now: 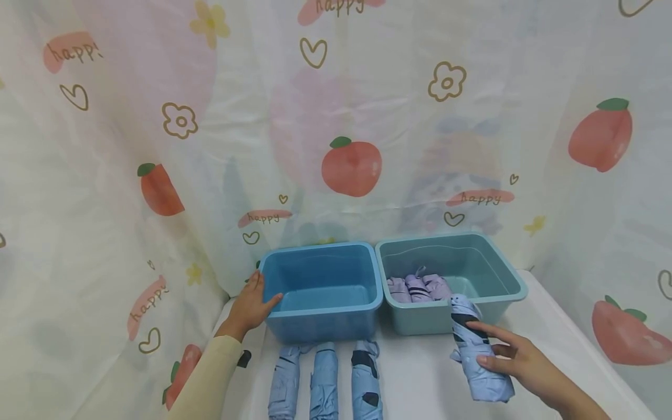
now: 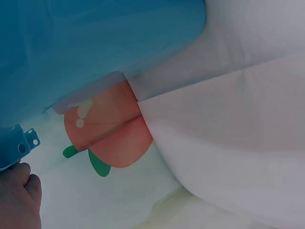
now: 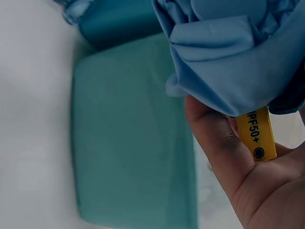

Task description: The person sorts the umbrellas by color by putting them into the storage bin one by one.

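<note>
A pale fabric curtain [image 1: 391, 35] printed with red, green-leaved fruits [image 1: 352, 169], brown-outlined hearts and flowers, and "happy" hangs behind and beside a white table [image 1: 420, 373].

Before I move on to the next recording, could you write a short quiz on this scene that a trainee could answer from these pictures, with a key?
1. Open question: what does the right hand hold?
2. True or false: the purple umbrellas are inside the green bin.
3. Count: how many blue umbrellas lie on the white table in front of the blue bin?

Key:
1. A folded light-blue umbrella with dark patches.
2. True.
3. Three, side by side.
</note>
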Demonstrator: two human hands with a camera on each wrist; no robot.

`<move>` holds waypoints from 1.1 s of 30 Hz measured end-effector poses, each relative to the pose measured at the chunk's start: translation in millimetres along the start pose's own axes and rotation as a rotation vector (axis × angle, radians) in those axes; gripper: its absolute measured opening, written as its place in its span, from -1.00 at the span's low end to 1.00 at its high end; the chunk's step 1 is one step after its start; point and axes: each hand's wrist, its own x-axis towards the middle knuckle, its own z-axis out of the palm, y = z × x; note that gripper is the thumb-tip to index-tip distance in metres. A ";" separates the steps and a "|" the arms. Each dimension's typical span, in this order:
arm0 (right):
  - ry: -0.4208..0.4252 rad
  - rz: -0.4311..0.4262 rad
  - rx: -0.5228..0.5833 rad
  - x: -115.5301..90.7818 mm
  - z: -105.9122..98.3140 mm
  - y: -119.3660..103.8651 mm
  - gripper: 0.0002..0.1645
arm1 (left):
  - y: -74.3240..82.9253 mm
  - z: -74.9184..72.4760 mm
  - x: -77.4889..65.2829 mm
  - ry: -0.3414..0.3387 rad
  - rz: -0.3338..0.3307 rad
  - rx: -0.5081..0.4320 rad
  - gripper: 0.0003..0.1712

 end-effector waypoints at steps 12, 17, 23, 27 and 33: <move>0.099 -0.215 -0.191 31.1 -59.0 -35.2 -0.25 | -0.8 1.4 1.1 0.010 0.008 -0.002 0.14; 0.113 -0.232 -0.236 58.3 -88.6 -37.6 -0.24 | 2.3 -0.1 1.8 0.014 0.008 -0.015 0.12; 0.069 -0.169 -0.257 94.0 -110.1 -33.2 -0.13 | 3.3 -0.8 1.1 0.019 -0.005 -0.016 0.14; 0.044 -0.124 -0.298 118.4 -118.4 -28.9 -0.04 | 2.7 -1.2 -0.1 0.025 -0.004 -0.016 0.14; -0.001 -0.101 -0.364 148.4 -132.0 -26.6 -0.05 | 2.3 -0.1 -0.3 0.021 -0.004 -0.018 0.15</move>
